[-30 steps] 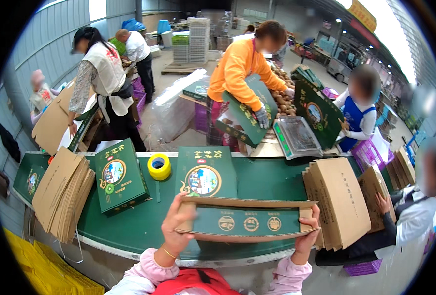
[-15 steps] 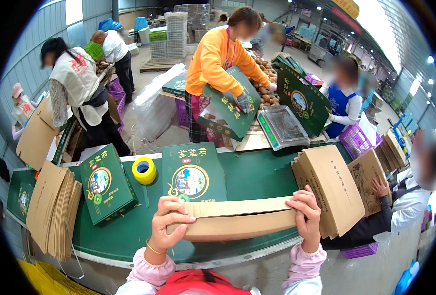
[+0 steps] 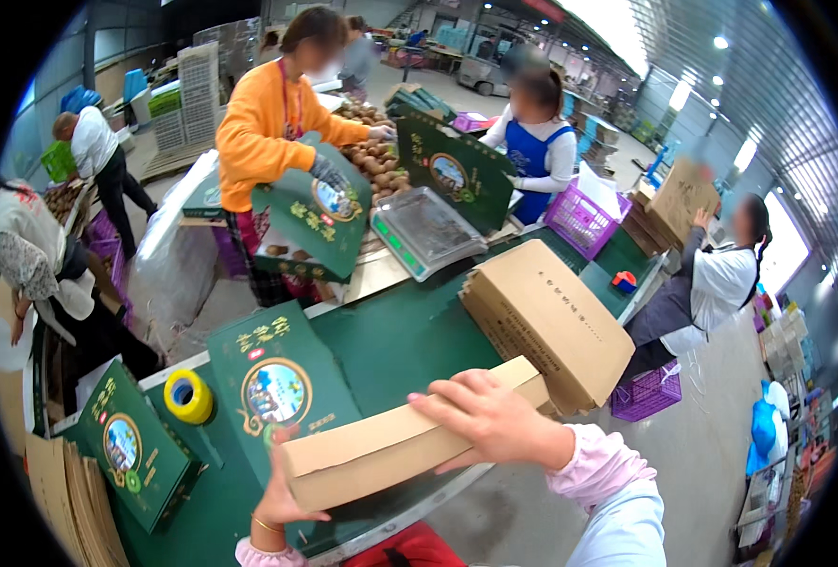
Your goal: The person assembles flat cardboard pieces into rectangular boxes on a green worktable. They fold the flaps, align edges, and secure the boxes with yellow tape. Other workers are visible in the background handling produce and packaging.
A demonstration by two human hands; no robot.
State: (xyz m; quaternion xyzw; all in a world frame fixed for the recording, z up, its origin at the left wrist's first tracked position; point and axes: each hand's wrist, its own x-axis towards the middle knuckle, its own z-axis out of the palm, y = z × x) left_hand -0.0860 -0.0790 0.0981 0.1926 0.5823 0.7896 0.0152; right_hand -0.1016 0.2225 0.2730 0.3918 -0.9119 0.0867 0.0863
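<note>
A long, narrow brown cardboard piece (image 3: pixel 371 461), folded into a box-like strip, is held tilted over the near edge of the green table, its right end higher. My left hand (image 3: pixel 280 491) grips its left end, thumb low on the front and fingers behind. Across its right part lies my right hand (image 3: pixel 499 420), fingers over the top and thumb underneath. Just behind the strip a flat green printed carton (image 3: pixel 329 378) rests on the table, its near part covered. The strip's right end overlaps a stack of brown cardboard sheets (image 3: pixel 551 321) in the view; whether they touch I cannot tell.
A yellow tape roll (image 3: pixel 189 397), another green carton (image 3: pixel 140 444) and more brown sheets (image 3: pixel 78 501) are at left. Beyond the green table (image 3: pixel 390 350), a scale (image 3: pixel 428 231) stands near heaped brown fruit (image 3: pixel 381 170). Co-workers handle cartons. Purple crates (image 3: pixel 584 217) stand at right.
The view has swung right. The cardboard strip went from roughly level to tilted, its gap now closed. My right hand moved from its end to over its top. A co-worker at right lifted a brown box.
</note>
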